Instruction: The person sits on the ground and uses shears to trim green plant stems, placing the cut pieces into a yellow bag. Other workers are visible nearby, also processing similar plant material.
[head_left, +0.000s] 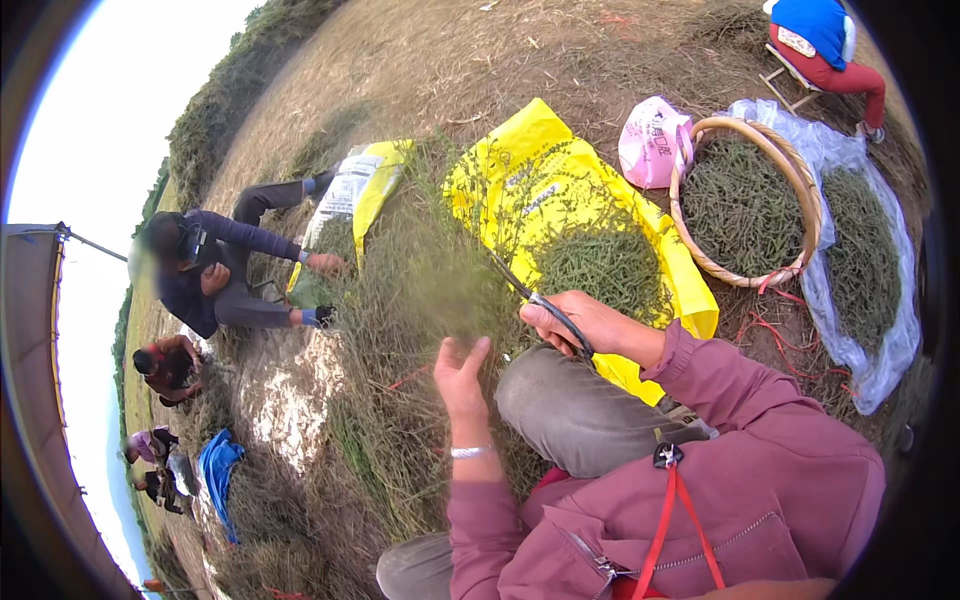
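My right hand (566, 322) grips dark-handled scissors (516, 281), whose blades point up and left over leafy stalks. My left hand (461, 379), with a silver bracelet at the wrist, is raised by a blurred patch of green stalks (450, 292). Its thumb and forefinger point upward with a gap between the tips; whether it holds a stalk is unclear. A large heap of dry, thin-stemmed plants (390, 300) lies beyond this hand. On a yellow plastic sack (551, 161) beside the scissors is a pile of cut green sprigs (604, 270). Some upright stalks overlap the sack.
Right of the sack stands a wicker basket (810, 202) full of sprigs, beside a pink bag (651, 142). More sprigs lie on clear plastic sheeting (907, 315). Red string (784, 337) trails there. One co-worker (240, 262) sits across the heap, another (817, 45) at upper right.
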